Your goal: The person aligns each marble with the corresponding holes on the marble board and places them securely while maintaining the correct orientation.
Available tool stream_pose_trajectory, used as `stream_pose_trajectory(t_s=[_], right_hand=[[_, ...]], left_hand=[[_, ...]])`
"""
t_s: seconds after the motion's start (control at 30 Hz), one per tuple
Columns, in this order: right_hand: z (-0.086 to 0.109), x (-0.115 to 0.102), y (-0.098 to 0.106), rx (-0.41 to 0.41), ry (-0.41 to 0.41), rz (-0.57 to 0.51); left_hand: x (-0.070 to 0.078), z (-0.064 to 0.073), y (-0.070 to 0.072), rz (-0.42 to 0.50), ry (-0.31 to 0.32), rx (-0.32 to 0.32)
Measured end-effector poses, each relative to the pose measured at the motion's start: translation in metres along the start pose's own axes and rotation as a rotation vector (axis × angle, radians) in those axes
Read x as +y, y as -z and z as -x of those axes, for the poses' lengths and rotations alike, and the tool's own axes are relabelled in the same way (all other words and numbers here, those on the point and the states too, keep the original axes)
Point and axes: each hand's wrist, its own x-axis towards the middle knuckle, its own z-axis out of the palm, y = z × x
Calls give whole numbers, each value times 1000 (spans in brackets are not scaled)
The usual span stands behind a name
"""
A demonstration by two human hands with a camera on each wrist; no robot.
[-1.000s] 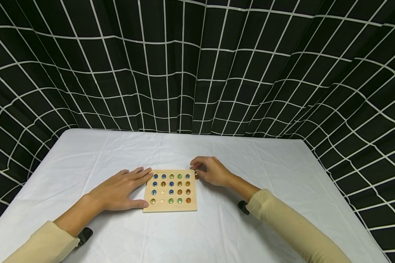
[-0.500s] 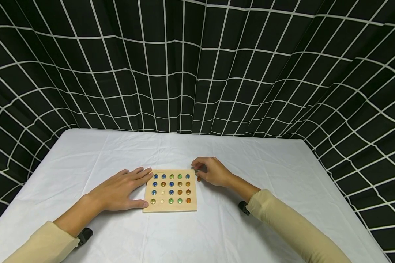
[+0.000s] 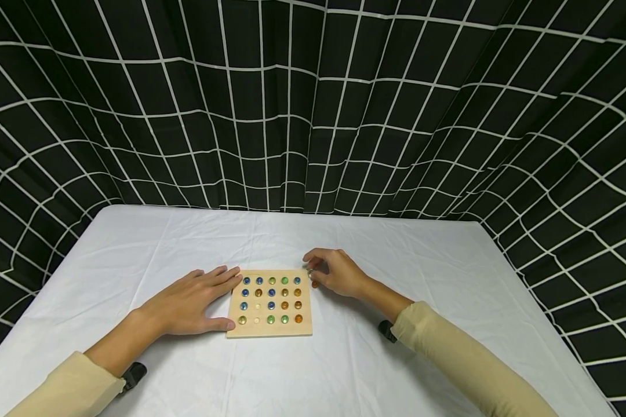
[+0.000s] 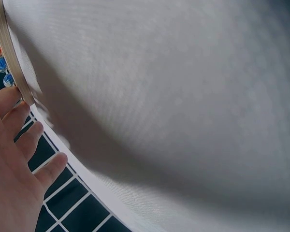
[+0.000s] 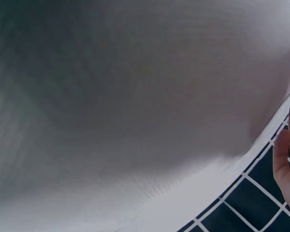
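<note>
A light wooden board lies flat on the table, with rows of blue, green, amber and orange glass marbles in its hollows. Two bare hollows show in its second column, towards the near side. My left hand rests along the board's left side, fingers spread, the thumb on the near corner. In the left wrist view, fingers touch the board's edge beside several blue marbles. Beyond the board's far right corner, my right hand pinches a small marble between thumb and finger. An orange marble lies just below the thumb.
A white cloth with light creases covers the table. Black curtains with a white grid stand behind the table and at both sides. A dark strap shows at each wrist.
The orange marble beside the board has shifted slightly right and nearer. My right hand has moved a little right, its fingers now around the other marble. My left hand and the board stay put.
</note>
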Motion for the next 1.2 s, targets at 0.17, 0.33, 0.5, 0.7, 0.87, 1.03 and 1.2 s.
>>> stream_pose_trajectory(t_s=[0.17, 0.33, 0.5, 0.7, 0.87, 1.03, 1.2], right_hand=[[0, -5, -1, 15, 35, -47], [1, -14, -3, 7, 69, -59], [1, -27, -8, -34, 114, -77], [0, -40, -15, -66, 146, -74], [-1, -51, -21, -102, 157, -66], [-1, -60, -27, -140, 171, -67], [-3, -66, -33, -170, 195, -70]], left_hand=[[-1, 0, -1, -5, 1, 3], [-1, 0, -1, -7, -3, 3], [-1, 0, -1, -10, 2, -1], [-1, 0, 0, -2, 4, -1], [-2, 0, -1, -5, -4, -1], [-2, 0, 0, 0, -15, 4], [-2, 0, 0, -1, -22, 9]])
